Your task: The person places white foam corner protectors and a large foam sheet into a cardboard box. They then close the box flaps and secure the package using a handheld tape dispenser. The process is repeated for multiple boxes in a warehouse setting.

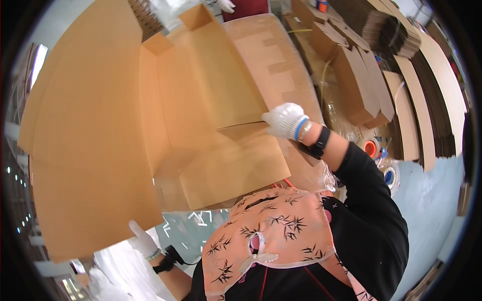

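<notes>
A large brown cardboard box [95, 130] stands partly unfolded before me, its tall panel rising on the left and its inner flaps spread to the right. My right hand [286, 120], in a white knit glove, is closed on the right edge of the box where two flaps meet. At the lower edge of the tall panel, my left hand [143, 242], also gloved, has its thumb on the near side of the cardboard. The other left fingers are partly hidden behind it. Dark bands circle both wrists.
Beneath the box is a taped cardboard-covered table [271, 50]. To the right stand folded cartons [356, 85], stacked cardboard sheets [401, 110] and tape rolls [370, 148]. White plastic wrap [125, 271] lies at the lower left; paper scraps [201, 218] dot the floor. Another person's gloved hand [227, 6] shows at the top.
</notes>
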`<state>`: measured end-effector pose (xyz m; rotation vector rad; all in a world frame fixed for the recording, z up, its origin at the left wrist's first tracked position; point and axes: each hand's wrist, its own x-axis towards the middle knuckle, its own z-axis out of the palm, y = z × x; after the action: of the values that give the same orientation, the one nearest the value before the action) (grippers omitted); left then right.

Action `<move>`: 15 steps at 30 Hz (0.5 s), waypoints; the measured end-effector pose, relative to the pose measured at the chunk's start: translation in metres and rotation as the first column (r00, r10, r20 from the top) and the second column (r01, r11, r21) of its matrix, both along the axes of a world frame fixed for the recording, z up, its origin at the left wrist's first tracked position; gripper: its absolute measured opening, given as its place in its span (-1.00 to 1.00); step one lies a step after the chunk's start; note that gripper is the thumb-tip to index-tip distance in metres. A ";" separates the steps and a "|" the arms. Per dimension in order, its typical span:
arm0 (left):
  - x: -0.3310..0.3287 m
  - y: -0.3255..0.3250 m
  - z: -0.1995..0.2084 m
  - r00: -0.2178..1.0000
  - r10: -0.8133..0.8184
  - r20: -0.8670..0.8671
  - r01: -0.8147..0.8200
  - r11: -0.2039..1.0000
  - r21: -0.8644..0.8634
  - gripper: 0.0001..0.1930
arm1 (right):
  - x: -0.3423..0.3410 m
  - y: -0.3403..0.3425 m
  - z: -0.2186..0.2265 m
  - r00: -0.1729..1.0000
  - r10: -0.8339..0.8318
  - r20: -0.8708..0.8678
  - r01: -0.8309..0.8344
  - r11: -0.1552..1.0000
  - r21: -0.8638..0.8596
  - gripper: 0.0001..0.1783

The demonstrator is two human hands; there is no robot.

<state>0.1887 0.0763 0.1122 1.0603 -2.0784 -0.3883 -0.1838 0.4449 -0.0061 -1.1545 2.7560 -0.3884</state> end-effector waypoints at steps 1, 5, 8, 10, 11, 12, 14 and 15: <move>-0.021 -0.005 0.084 0.999 0.041 0.025 -0.039 0.997 -0.065 -0.41 | -0.016 -0.002 0.037 1.000 0.020 0.013 -0.019 0.993 -0.113 -0.76; -0.032 -0.040 0.142 0.978 0.135 -0.158 -0.089 0.959 0.269 -0.27 | 0.007 0.024 0.060 1.000 -0.002 0.015 0.005 0.979 -0.205 -0.79; 0.008 -0.116 0.172 0.993 0.056 0.107 -0.059 0.998 0.023 -0.27 | 0.020 0.031 0.079 0.998 -0.060 0.001 0.058 0.965 -0.255 -0.80; 0.007 -0.113 0.218 0.917 0.148 0.370 -0.013 0.939 -0.343 -0.21 | 0.021 0.043 0.097 0.996 -0.082 -0.023 0.070 0.935 -0.347 -0.80; 0.008 -0.115 0.222 0.854 0.216 0.473 0.037 0.882 -0.469 -0.20 | 0.024 0.047 0.097 0.995 -0.091 -0.034 0.072 0.926 -0.370 -0.80; 0.010 -0.116 0.226 0.776 0.298 0.555 0.102 0.810 -0.577 -0.19 | 0.028 0.051 0.097 0.994 -0.105 -0.021 0.091 0.931 -0.352 -0.80; 0.006 -0.127 0.243 0.802 0.276 0.530 0.018 0.876 -0.483 -0.36 | 0.029 0.052 0.110 0.994 -0.106 -0.004 0.097 0.924 -0.369 -0.80; 0.005 -0.131 0.251 0.814 0.269 0.515 -0.024 0.901 -0.432 -0.34 | 0.028 0.052 0.118 0.994 -0.105 0.006 0.099 0.920 -0.378 -0.81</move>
<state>0.1940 -0.0547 0.3633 1.1558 -2.4087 0.4997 -0.1556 0.4974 0.1118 -1.0862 2.8397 -0.9651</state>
